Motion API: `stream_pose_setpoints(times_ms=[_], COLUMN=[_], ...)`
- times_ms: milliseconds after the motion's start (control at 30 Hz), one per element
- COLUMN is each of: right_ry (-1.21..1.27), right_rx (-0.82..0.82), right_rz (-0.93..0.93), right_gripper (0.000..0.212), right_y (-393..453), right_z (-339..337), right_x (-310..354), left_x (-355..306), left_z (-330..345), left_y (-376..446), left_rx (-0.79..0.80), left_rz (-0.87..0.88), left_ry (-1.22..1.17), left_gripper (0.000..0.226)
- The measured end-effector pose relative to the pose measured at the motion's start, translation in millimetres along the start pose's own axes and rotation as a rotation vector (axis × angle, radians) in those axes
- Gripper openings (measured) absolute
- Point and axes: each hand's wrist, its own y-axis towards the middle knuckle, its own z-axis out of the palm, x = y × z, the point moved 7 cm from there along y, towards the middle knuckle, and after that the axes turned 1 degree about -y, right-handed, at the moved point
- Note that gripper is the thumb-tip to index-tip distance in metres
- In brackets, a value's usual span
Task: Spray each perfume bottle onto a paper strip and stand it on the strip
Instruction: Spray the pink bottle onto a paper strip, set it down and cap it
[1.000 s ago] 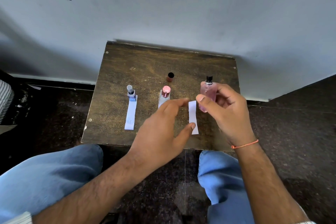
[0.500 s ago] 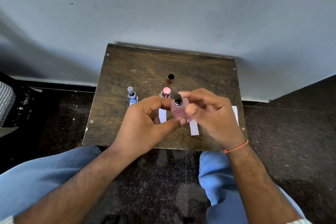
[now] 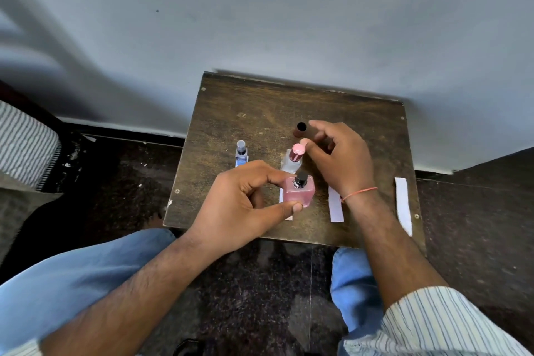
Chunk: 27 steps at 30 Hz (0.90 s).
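Note:
My left hand (image 3: 245, 205) grips a pink perfume bottle (image 3: 299, 195) with a black sprayer, held over the near middle of the small wooden table (image 3: 254, 113). My right hand (image 3: 341, 159) is farther back with its fingers apart; the index tip is beside a brown cap (image 3: 300, 128) and the thumb is near a pink-capped bottle (image 3: 296, 154) standing on a strip. At the left, a blue bottle (image 3: 241, 152) stands on a strip that my left hand mostly hides. Two bare paper strips (image 3: 335, 208) (image 3: 403, 205) lie to the right.
The table stands against a pale wall (image 3: 289, 23). My knees in blue jeans (image 3: 72, 283) are under its near edge, above a dark floor (image 3: 476, 225). A striped fabric (image 3: 23, 141) is at the far left.
The pink bottle passed from my right hand to my left hand. My right hand let go and moved back toward the brown cap.

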Motion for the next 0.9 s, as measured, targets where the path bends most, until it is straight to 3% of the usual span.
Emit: stream_pose_setpoints(times_ms=[100,233,400,500,633,767,900], right_ry=[0.008,-0.049,0.191,0.294,0.224,0.386,0.639], right_rx=[0.026,0.033,0.006,0.000,-0.028,0.050,-0.031], right_rz=[-0.023,-0.041,0.027,0.063,0.044,0.174,0.233], right_gripper=[0.047,0.032,0.027,0.031,0.044,0.044,0.029], right_y=[11.8,20.7,17.7,6.1,-22.2,-61.6,-85.3], right_z=[9.2,14.2,-5.1,-23.7,-58.8,-74.3,-74.1], right_x=[4.7,9.5,8.8,8.4,7.5,-2.5,-9.2], left_x=[1.1,4.3,0.7,-0.8,-2.9,-1.5,11.4], left_z=[-3.0,-2.6,1.5,7.3,16.2,22.7,21.1], left_y=[-0.3,2.1,6.5,7.6,7.1,6.0,1.5], left_rx=[-0.007,0.014,0.021,0.042,0.093,0.125,0.113], left_rz=[0.002,-0.015,-0.009,-0.006,-0.029,-0.064,-0.174], left_ry=[0.020,0.030,0.003,-0.017,0.022,0.129,0.139], left_gripper=[0.028,0.028,0.027,0.028,0.027,0.027,0.031])
